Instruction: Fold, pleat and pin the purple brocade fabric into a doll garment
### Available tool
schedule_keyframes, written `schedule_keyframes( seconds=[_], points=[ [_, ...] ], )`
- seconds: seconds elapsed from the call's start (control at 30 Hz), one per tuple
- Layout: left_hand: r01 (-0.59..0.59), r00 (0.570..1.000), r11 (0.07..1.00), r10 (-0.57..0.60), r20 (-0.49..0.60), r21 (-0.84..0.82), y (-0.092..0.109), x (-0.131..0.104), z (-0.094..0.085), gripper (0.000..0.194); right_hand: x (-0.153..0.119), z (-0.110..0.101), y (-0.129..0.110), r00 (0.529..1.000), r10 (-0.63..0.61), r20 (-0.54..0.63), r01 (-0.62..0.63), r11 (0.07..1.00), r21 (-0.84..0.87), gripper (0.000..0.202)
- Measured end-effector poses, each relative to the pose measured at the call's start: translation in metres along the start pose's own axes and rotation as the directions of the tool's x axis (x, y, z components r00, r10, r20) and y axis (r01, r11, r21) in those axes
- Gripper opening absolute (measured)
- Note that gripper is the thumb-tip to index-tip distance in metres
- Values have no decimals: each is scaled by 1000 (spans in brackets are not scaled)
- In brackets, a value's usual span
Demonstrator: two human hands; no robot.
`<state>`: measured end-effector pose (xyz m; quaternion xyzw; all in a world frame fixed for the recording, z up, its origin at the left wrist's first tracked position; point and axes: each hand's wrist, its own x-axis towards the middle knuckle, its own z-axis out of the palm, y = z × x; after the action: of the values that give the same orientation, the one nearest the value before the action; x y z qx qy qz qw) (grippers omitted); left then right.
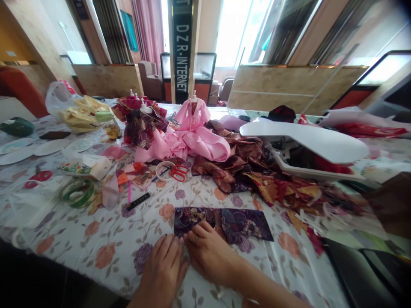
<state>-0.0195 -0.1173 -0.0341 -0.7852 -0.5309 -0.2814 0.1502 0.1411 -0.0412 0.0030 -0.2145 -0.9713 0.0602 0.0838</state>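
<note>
Your dark cloth [247, 224] lies flat on the flowered tablecloth [105, 252], right in front of you. Your right hand [205, 248] rests half closed over its near left part, fingers bent; your left hand [167, 259] sits just beside, fingers together and slightly curled at the near left corner. The fingertips are partly hidden, so I can't tell whether either hand pinches the cloth. Beyond it you have red-handled scissors [180, 172] and a pink dress [192, 114]; tape [78, 192] lies to your left.

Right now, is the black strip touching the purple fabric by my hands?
Apart: the head view shows floral tablecloth between the black strip and the purple fabric.
</note>
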Motion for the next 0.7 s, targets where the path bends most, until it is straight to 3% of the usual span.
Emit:
schedule_keyframes(
  seconds=[0.43, 0.7],
  points=[
    [26, 997, 999, -29, -78, -44, -3, -17, 15, 26, 6, 3, -6, 999, -39, -33, 37, 998, -51, 18],
    [-107, 991, 986, 116, -62, 128, 7, -6, 22, 36, 8, 5, -3, 1000, -26, -11, 25, 999, -27, 23]
  ],
)
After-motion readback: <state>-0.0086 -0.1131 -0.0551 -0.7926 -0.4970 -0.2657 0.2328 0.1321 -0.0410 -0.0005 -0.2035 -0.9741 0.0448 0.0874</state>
